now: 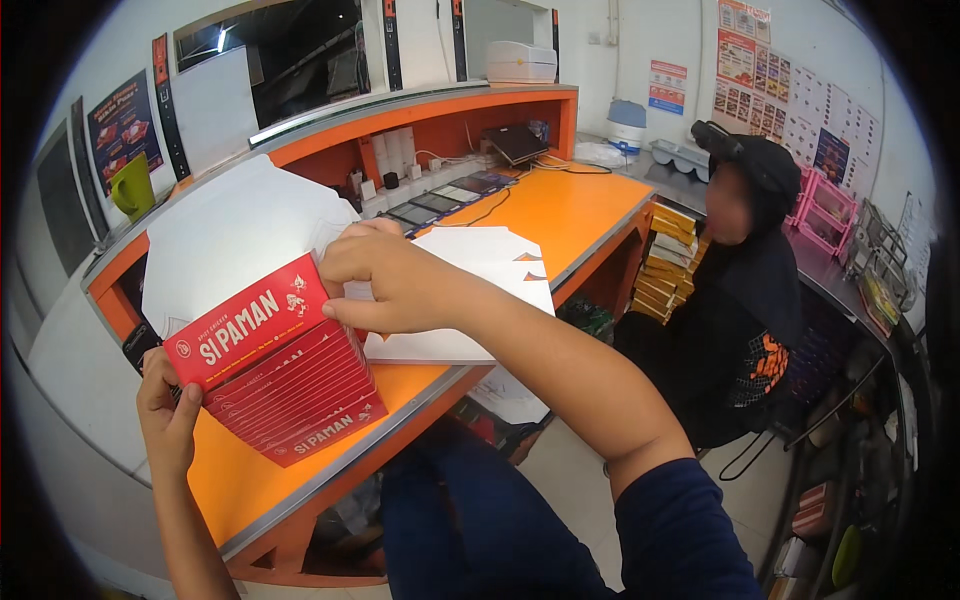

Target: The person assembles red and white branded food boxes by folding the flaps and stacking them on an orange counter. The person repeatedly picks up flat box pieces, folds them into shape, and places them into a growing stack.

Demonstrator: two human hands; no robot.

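A tall stack of nested red paper food boxes (305, 400) stands on the orange counter (420, 385) before me. The top box (240, 345) shows its red printed front panel, and broad white inner flaps (240, 225) spread out behind it. My left hand (168, 405) pinches the panel's left edge, thumb in front. At the panel's right corner my right hand (385, 275) is closed on the edge, with the thumb low and the fingers curled over. To the right of the stack lie flat white box blanks (480, 255), partly hidden by my right forearm.
A person in black (725, 290) sits to the right beside the counter. Several tablets (440, 205) with cables line its back. A green mug (132, 188) stands at the far left. Yellow packets (665, 260) are stacked beyond the counter's right end.
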